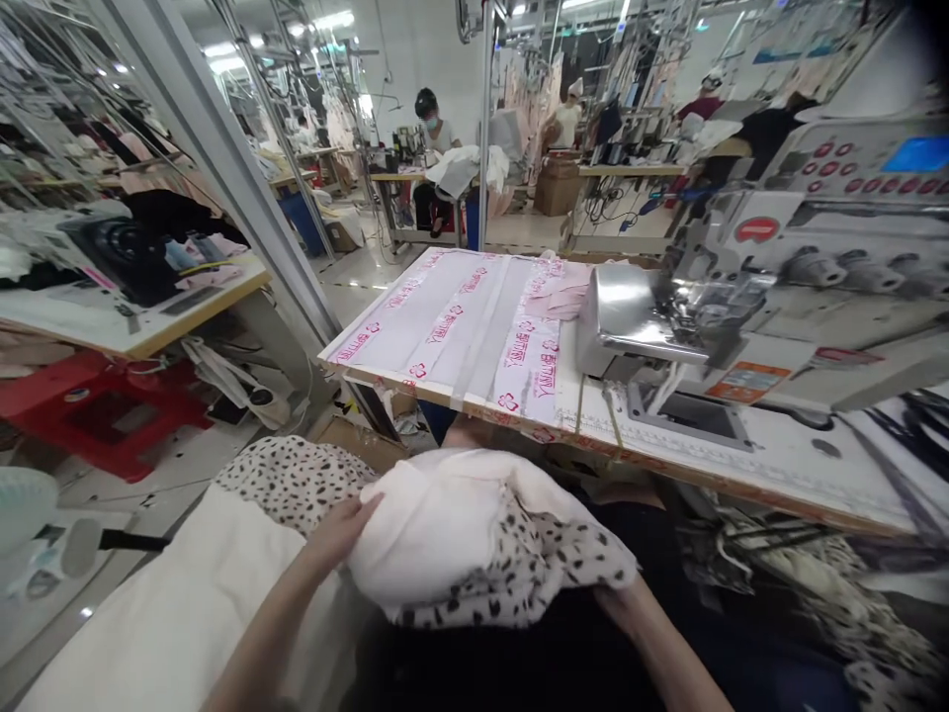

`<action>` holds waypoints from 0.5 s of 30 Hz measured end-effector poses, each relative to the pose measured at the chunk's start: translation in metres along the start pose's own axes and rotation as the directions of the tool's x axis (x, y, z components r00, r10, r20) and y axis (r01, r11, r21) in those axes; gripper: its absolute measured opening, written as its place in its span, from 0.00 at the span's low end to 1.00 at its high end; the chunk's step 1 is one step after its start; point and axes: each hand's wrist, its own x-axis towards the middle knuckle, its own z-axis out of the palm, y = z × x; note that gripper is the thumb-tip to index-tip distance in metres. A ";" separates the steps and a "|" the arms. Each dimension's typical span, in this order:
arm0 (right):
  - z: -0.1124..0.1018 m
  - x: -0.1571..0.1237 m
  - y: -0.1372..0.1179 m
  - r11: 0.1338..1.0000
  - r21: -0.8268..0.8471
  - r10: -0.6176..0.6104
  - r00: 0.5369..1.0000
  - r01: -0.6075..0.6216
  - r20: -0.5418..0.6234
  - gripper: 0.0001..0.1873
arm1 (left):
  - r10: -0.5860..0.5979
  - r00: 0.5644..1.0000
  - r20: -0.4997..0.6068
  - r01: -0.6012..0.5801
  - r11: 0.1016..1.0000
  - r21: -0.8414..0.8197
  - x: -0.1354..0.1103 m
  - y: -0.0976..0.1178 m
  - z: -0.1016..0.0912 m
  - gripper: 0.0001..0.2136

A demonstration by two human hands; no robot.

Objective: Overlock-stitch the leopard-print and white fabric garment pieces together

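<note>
A bunched piece of white cloth with a black-spotted part [437, 514] lies over my lap, below the table edge. My left hand [348, 524] grips its left side, with the fingers at the white part. At the opposite end, my right hand [621, 595] holds the spotted edge from below, and the cloth hides most of its fingers. More white cloth [215, 564] with a spotted section [297, 480] spreads out to my left, under and beside my left forearm.
Ahead stands a table [474, 326] covered in printed plastic sheet, with a pink fabric piece [560, 297] on it. A sewing machine [816, 257] fills the right. A red stool [96, 405] and a fan [44, 534] are at left. A person [437, 129] sits farther back.
</note>
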 end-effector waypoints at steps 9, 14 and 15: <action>-0.001 -0.025 -0.032 0.965 -0.257 -0.061 0.996 0.043 -0.062 0.17 | 0.307 0.949 0.076 -0.316 0.936 0.154 0.023 0.004 -0.008 0.21; 0.059 -0.021 -0.052 0.851 -0.428 -0.176 0.933 0.305 0.314 0.10 | 0.308 0.889 0.339 -0.368 0.921 0.127 0.045 0.020 0.016 0.13; 0.064 -0.016 -0.056 0.841 -0.429 -0.196 0.925 0.330 0.327 0.08 | 0.306 0.888 0.345 -0.366 0.923 0.124 0.049 0.022 0.017 0.10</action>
